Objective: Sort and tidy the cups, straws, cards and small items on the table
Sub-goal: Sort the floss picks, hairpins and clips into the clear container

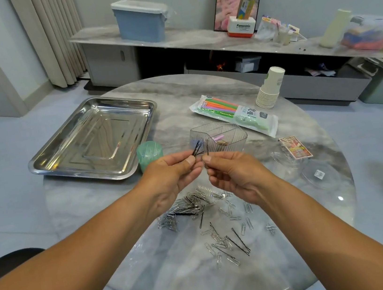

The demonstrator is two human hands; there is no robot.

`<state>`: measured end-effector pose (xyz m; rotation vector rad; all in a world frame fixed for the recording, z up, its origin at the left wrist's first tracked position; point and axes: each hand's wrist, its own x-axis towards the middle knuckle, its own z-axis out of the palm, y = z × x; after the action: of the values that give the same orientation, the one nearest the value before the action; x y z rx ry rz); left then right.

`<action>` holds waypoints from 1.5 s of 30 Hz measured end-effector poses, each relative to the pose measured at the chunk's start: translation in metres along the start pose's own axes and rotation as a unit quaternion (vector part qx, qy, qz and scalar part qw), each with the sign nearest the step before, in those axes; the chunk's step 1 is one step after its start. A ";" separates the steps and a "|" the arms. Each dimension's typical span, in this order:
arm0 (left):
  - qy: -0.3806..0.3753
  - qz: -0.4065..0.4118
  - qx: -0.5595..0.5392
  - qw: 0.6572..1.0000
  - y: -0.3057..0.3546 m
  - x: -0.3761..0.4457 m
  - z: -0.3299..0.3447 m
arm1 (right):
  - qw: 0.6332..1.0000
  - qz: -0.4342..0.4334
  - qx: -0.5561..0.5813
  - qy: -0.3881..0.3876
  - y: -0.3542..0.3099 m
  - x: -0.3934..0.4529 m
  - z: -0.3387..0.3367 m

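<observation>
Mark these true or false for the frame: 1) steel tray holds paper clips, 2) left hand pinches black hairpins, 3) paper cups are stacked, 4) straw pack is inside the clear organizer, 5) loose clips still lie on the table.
1. False. The steel tray holds nothing that shows; the paper clips lie on the table below the hands.
2. True. The left hand pinches a small bunch of black hairpins.
3. True. The paper cups sit nested in one stack, rims down.
4. False. The straw pack lies flat on the table behind the clear organizer.
5. True. Clips and several hairpins are scattered near the table's front edge.
</observation>
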<state>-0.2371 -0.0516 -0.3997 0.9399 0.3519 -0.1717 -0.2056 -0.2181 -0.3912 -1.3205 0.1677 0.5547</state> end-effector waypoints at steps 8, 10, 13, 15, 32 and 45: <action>-0.025 -0.022 0.104 0.994 0.003 -0.003 -0.001 | 0.998 -0.009 0.032 -0.050 0.000 -0.001 0.002; -0.026 -0.011 0.134 0.991 0.004 -0.004 -0.001 | 0.999 -0.020 0.017 -0.039 0.002 0.001 0.001; -0.028 0.007 0.152 0.988 0.005 -0.005 0.001 | 0.998 -0.062 -0.021 -0.008 -0.001 0.004 0.000; -0.032 0.011 0.148 0.988 0.006 -0.006 0.003 | 0.995 -0.088 -0.037 0.020 -0.006 0.006 -0.002; 0.056 0.051 0.554 0.829 0.009 0.017 -0.040 | 0.751 -0.286 -0.523 0.283 -0.047 0.019 -0.032; -0.042 -0.025 0.806 0.590 0.010 0.010 -0.050 | 0.664 -0.336 -0.640 0.189 -0.052 0.011 -0.008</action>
<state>-0.2358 -0.0051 -0.4220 2.7492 0.0222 -0.6447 -0.1704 -0.2297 -0.3527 -2.6992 -0.4866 -0.4193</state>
